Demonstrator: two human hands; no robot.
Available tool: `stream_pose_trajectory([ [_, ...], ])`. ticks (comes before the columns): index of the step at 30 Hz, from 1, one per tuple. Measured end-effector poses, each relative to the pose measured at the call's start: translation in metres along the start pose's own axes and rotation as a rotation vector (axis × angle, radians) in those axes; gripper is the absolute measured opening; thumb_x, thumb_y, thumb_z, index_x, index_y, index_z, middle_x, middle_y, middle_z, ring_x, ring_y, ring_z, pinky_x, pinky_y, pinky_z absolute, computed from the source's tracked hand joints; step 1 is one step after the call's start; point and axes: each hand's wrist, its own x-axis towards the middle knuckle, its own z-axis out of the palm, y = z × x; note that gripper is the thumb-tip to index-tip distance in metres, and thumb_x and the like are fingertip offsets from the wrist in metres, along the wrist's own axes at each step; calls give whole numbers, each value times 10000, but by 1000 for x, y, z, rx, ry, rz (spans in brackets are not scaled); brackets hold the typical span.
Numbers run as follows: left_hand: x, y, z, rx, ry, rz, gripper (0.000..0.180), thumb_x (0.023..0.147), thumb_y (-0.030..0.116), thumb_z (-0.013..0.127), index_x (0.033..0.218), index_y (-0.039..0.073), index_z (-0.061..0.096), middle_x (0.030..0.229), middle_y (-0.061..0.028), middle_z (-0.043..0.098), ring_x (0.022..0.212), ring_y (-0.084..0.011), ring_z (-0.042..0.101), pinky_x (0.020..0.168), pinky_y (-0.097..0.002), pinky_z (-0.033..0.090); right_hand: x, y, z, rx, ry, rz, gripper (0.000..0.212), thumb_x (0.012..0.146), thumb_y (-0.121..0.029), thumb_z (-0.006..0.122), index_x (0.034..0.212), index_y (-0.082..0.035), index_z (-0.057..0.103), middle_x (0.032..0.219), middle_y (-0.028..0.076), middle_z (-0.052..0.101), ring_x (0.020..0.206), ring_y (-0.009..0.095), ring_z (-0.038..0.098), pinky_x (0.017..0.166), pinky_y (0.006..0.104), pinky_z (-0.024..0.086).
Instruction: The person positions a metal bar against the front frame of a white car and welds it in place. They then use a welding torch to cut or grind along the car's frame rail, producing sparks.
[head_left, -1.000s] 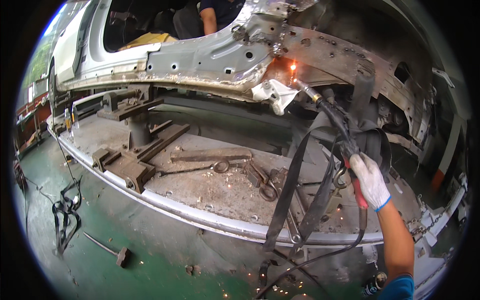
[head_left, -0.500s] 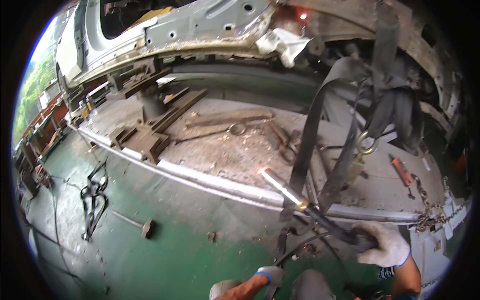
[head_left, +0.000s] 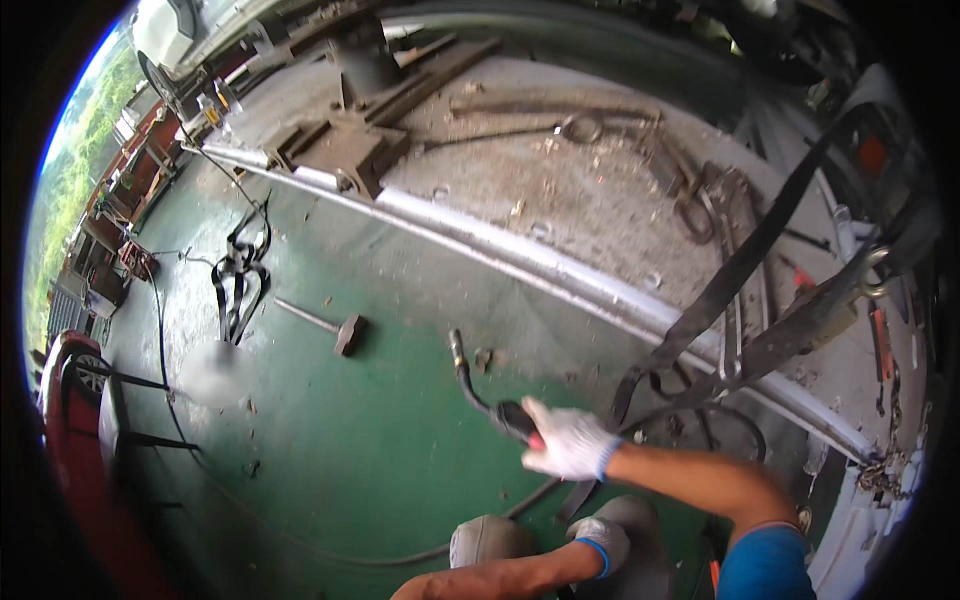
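My right hand (head_left: pixel 575 443), in a white glove with a blue cuff, is closed around the black handle of a welding torch (head_left: pixel 513 418). The torch's curved neck and metal nozzle point away from me, over the green floor. My left hand (head_left: pixel 607 543), also gloved, lies low between my knees with its fingers curled in. What it holds, if anything, is hidden. Beyond the torch, a sledgehammer (head_left: pixel 349 335) lies on the floor. A dark cable (head_left: pixel 390 561) runs along the floor toward my knees.
A raised metal platform (head_left: pixel 600 277) crosses the view, bearing a steel clamp stand (head_left: pixel 345 150) and loose iron tools. Black straps (head_left: pixel 760 250) hang at the right, near a chain (head_left: pixel 880 480). Another strap (head_left: pixel 240 280) lies on the floor, and a red car (head_left: pixel 75 440) stands far left.
My right hand and the torch have moved left and away from the platform; the glow at its tip is gone. My left hand has shifted right. The view has turned down and left.
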Motion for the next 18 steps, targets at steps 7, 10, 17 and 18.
stream_pose_trajectory([
  [7, -138, -14, -50, -472, 231, -104, 300, 911, 346, 684, 1004, 73, 765, 914, -128, 770, 794, -298, 776, 677, -445, 621, 256, 52, 97, 107, 257, 409, 577, 880, -291, 744, 1363, -69, 523, 1132, 233, 746, 1039, 432, 741, 906, 543, 583],
  [10, -161, -28, -18, -279, 516, -319, 196, 923, 311, 691, 970, 120, 696, 843, -52, 695, 753, -244, 747, 601, -401, 592, 335, 81, 122, 329, 420, 483, 548, 892, -311, 744, 1360, -105, 546, 1192, 194, 749, 1121, 406, 727, 945, 524, 582],
  [17, -156, -34, 8, -336, 377, -255, 222, 931, 332, 692, 986, 116, 696, 868, -71, 689, 792, -270, 748, 621, -427, 596, 264, 38, 197, 572, 160, 6, 484, 888, -263, 726, 1303, -69, 570, 1027, 143, 673, 955, 330, 676, 866, 485, 551],
  [18, -156, -38, 5, -401, 296, -241, 251, 933, 354, 701, 988, 109, 700, 880, -84, 699, 801, -290, 752, 631, -442, 600, 233, 25, 194, 535, 51, -49, 415, 909, -272, 722, 1247, -74, 588, 989, 124, 664, 926, 292, 664, 857, 442, 550],
])
